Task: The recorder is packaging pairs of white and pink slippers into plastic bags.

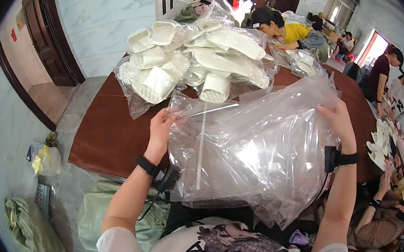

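Between my two hands a large clear plastic bag (pixel 263 158) is stretched out, hanging over the near edge of the table. My left hand (pixel 160 127) pinches its left upper edge, thumb against fingers. On the other side, my right hand (pixel 338 122) grips the bag's right edge, the fingers partly covered by the film. A pale strip runs down the bag's left part. Just beyond the bag lies a heap of white plastic slippers (pixel 227 61), wrapped in clear film, with soles and toe ends pointing various ways.
The brown table (pixel 106 135) carries the heap. Across it, a person in a yellow top (pixel 295 33) leans over more wrapped slippers (pixel 305 62). Other people work along the right side, near unwrapped white slippers (pixel 381 139). Green sacks (pixel 33 229) lie on the floor at left.
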Motion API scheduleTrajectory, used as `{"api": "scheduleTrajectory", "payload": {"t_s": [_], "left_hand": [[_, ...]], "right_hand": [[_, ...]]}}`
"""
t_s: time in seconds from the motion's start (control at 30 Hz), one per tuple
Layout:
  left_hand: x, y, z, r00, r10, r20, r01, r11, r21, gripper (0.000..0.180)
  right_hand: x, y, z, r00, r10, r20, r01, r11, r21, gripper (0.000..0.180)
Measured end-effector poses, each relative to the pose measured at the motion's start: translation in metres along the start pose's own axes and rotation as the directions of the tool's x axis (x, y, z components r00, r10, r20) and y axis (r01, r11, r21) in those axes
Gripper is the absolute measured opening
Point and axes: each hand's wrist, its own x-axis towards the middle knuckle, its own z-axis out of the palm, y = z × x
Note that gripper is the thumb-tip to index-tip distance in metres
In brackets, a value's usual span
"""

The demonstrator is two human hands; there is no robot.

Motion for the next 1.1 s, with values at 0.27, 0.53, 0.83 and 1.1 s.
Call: {"api": "scheduleTrajectory", "payload": {"t_s": [0.27,0.53,0.83,1.1], "left_hand": [[0.005,-0.008,0.002,0.980,0.155,-0.126,-0.073,0.864,0.499,0.053],[-0.018,0.048,0.073,0.857,0.384,0.344,-0.514,0.693,0.505,0.050],[0.022,-0.004,0.121,0.669,0.498,0.552,-0.733,0.564,0.379,0.032],[0.037,-0.009,0.111,0.963,-0.104,0.250,0.134,0.985,-0.108,0.026]], "right_hand": [[-0.006,-0.010,-0.051,0.975,0.016,-0.220,0.011,0.993,0.120,0.043],[-0.006,-0.014,-0.065,0.969,0.015,-0.245,0.037,0.978,0.207,0.047],[-0.008,-0.035,-0.043,0.990,0.004,-0.144,0.019,0.988,0.155,0.043],[-0.073,0.009,-0.103,0.856,0.032,-0.516,0.014,0.996,0.084,0.034]]}}
